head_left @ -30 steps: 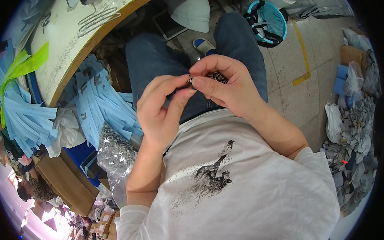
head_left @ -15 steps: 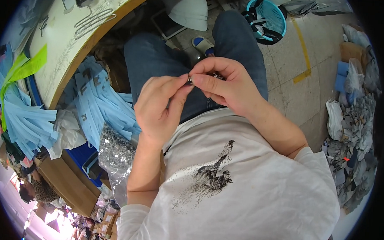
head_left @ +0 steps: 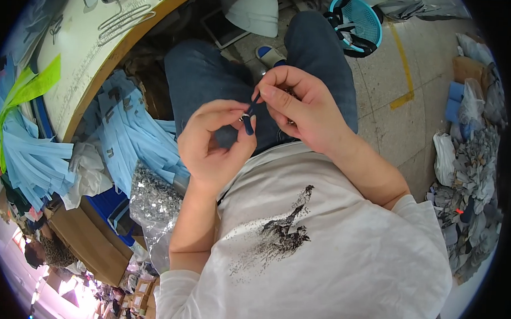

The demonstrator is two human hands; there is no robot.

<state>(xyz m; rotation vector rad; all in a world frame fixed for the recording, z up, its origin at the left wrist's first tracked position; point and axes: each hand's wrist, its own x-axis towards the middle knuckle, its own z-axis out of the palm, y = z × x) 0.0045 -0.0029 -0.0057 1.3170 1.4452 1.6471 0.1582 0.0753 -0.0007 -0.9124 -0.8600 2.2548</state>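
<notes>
Over my lap, my left hand point(head_left: 211, 152) pinches a small shiny metal fitting point(head_left: 243, 117) between thumb and fingertips. A narrow dark blue strap point(head_left: 249, 127) passes at the fitting, its short end hanging beside my left thumb. The strap's upper part runs to my right hand point(head_left: 303, 109), whose thumb and forefinger grip it. More small metal pieces point(head_left: 293, 93) show partly within the curled fingers of that same hand; most of them are hidden. Whether the strap is threaded through the fitting or only lies against it is too small to tell.
A curved white table point(head_left: 80, 55) with bent wire point(head_left: 124, 24) stands at the left. Light blue fabric strips point(head_left: 134, 128) hang beside it, above a bag of shiny bits point(head_left: 154, 198). A turquoise basket point(head_left: 367, 24) stands on the floor; grey scraps point(head_left: 474, 180) are piled right.
My hands have drawn slightly apart, the right one upward. The dark blue strap now shows between them, and the fitting is in clearer view at my left fingertips.
</notes>
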